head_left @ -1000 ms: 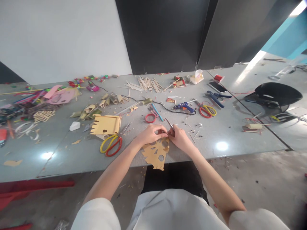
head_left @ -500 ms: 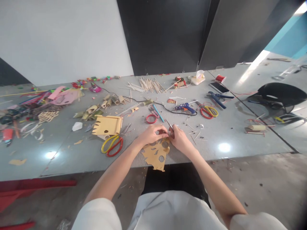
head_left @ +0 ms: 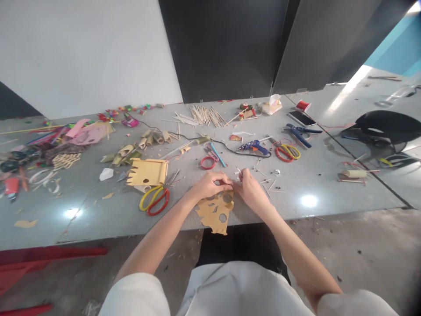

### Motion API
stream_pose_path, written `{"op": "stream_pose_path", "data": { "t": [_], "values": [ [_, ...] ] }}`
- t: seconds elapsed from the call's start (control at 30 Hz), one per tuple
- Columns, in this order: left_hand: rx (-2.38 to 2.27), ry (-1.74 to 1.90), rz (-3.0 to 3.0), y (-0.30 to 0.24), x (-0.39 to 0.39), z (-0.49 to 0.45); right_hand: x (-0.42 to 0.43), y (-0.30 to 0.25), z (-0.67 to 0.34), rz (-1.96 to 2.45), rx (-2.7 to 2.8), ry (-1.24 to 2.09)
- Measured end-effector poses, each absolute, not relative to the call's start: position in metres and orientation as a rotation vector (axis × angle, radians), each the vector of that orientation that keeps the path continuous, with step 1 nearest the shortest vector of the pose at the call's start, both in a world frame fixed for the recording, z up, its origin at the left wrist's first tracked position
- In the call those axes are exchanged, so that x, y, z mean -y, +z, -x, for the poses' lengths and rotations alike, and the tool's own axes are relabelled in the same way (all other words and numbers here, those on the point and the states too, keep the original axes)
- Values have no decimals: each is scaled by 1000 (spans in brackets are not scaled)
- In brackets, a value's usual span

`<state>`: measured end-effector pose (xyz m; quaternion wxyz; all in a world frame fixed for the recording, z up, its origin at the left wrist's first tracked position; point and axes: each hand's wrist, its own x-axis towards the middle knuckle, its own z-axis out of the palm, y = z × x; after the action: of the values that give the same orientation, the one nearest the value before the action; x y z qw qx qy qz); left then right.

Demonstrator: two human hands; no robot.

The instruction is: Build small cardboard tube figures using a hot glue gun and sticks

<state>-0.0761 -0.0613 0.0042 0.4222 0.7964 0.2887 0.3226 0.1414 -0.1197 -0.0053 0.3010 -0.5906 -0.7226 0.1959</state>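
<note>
My left hand (head_left: pixel 213 184) is curled in a pinch at the top edge of a yellow cut-out sheet (head_left: pixel 213 215). What sits between its fingertips is too small to make out. The sheet has round and slit-shaped holes and a jagged outline, and its lower end passes the table's front edge. Just to the right, my right hand (head_left: pixel 248 188) is closed around a thin tool (head_left: pixel 238 170) whose pale end sticks up past the fingers. The tool's kind is hidden. Left of my hands lie scissors (head_left: pixel 154 201) with one yellow and one red handle, beside a notched yellow panel (head_left: pixel 148 172).
Beyond my hands lie a red tape ring (head_left: pixel 207 163), a blue pen (head_left: pixel 218 154) and a blue glue gun (head_left: pixel 255 148) with its cord. Further right are second scissors (head_left: pixel 287 152), blue pliers (head_left: pixel 302 134) and a phone (head_left: pixel 301 118). Bamboo pieces (head_left: pixel 154 138) lie left.
My right hand has shifted slightly right and turned, and the tool's tip has swung away from my left hand. My left hand and the sheet have hardly moved.
</note>
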Motion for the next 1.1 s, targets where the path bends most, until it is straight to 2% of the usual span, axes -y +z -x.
{"op": "stream_pose_path", "data": {
  "t": [0.3, 0.5, 0.7, 0.93, 1.1],
  "values": [
    [-765, 693, -1839, 10, 64, 72, 164, 16, -194, 1508, 2097, 523],
    [-747, 671, -1724, 8, 61, 69, 169, 13, -180, 1302, 2432, 356],
    [-686, 637, -1548, 1, 55, 68, 167, 22, -173, 1343, 2559, 332],
    [-712, 622, -1515, -2, 49, 66, 158, 18, -191, 1224, 2718, -98],
    [-761, 562, -1462, 1, 46, 66, 144, 15, -188, 1183, 2801, -174]
  ]
}}
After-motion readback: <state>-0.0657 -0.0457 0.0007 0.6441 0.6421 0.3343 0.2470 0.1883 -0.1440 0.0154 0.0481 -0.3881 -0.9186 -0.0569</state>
